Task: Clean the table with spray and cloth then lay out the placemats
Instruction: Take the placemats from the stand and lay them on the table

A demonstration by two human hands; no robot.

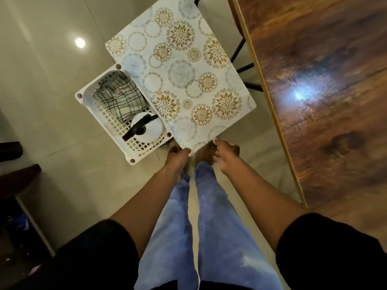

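A white placemat [180,76] with gold and grey flower circles hangs flat above the floor, partly over a white plastic basket [109,124]. My left hand [177,158] pinches the placemat's near corner. My right hand [227,155] is beside that edge with fingers spread, its fingertip at the mat's rim, holding nothing. Inside the basket lie a checked cloth [119,97] and a white spray bottle [146,127] with a black trigger. The wooden table [324,91] runs along the right side.
The basket stands on a pale tiled floor [52,70]. Black table legs [240,53] show behind the placemat. Dark furniture [14,164] sits at the left edge. My legs in blue jeans [201,216] and bare feet are below my hands.
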